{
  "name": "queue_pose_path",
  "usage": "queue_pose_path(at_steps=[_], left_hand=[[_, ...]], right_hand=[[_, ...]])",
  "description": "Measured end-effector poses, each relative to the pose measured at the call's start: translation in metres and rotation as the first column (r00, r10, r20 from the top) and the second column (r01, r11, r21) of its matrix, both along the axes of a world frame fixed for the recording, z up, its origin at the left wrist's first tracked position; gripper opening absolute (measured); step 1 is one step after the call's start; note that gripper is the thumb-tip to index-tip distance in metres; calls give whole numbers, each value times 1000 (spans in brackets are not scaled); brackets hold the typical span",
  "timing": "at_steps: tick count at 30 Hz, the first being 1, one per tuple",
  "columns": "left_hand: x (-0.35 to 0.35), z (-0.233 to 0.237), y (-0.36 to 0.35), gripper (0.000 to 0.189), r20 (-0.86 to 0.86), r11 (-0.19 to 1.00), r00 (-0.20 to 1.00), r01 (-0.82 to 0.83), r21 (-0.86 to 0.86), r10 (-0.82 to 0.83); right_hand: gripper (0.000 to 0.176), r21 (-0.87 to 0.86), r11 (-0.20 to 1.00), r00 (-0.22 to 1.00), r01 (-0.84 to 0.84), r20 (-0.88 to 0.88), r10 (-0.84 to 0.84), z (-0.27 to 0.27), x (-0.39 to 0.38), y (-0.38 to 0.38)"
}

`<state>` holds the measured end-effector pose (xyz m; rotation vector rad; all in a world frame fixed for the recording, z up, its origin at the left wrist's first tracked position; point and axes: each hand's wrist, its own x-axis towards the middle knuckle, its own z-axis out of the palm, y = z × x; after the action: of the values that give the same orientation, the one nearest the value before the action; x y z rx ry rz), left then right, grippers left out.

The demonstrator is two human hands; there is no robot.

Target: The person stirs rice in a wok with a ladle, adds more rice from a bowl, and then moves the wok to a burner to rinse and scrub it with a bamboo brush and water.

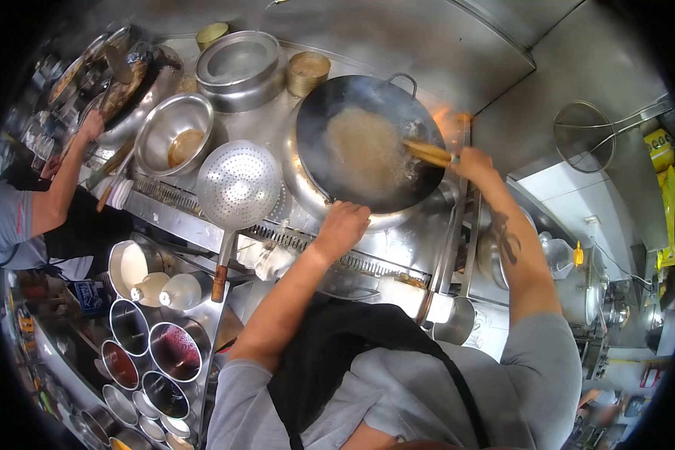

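A large black wok [367,142] sits tilted on the steel stove, holding bubbling oil with pale frying food [361,150]. My left hand [343,225] grips the wok's near rim. My right hand [472,161] is shut on the wooden handle of a utensil [427,152] that reaches into the oil from the right. A small flame [444,116] shows behind the wok's right edge.
A perforated steel skimmer [238,184] lies left of the wok. Steel bowls [174,133] and a lidded pot [240,66] stand behind it. Several sauce containers [174,351] fill the lower left. Another person's arm [64,180] reaches in at far left. A wire strainer [583,136] hangs right.
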<state>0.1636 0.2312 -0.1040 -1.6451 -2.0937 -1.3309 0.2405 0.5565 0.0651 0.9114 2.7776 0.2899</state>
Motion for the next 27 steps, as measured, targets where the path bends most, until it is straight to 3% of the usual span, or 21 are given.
queue_pose_path(at_steps=[4, 8, 16, 22, 26, 27], left_hand=[[-3, 4, -2, 9, 10, 1000, 1000, 26, -7, -26], [-4, 2, -2, 8, 12, 999, 1000, 24, -23, -24], [-1, 1, 0, 8, 8, 999, 1000, -2, -43, 2], [0, -3, 2, 6, -9, 1000, 1000, -25, -2, 25], [-3, -2, 2, 7, -1, 1000, 1000, -19, -7, 19], [-5, -1, 1, 7, 1, 1000, 1000, -19, -17, 19]], right_hand=[[40, 34, 996, 978, -81, -190, 86, -27, -83, -8], [39, -152, 972, 939, -177, -322, 121, -66, -137, -67], [32, -210, 935, 952, -286, -170, 254, -62, -60, -164], [35, -121, 947, 955, -297, -33, 295, -51, 23, -119], [32, 45, 990, 981, -134, 146, 127, -30, 3, -54], [33, 31, 996, 989, -87, 122, 83, -30, -14, -44]])
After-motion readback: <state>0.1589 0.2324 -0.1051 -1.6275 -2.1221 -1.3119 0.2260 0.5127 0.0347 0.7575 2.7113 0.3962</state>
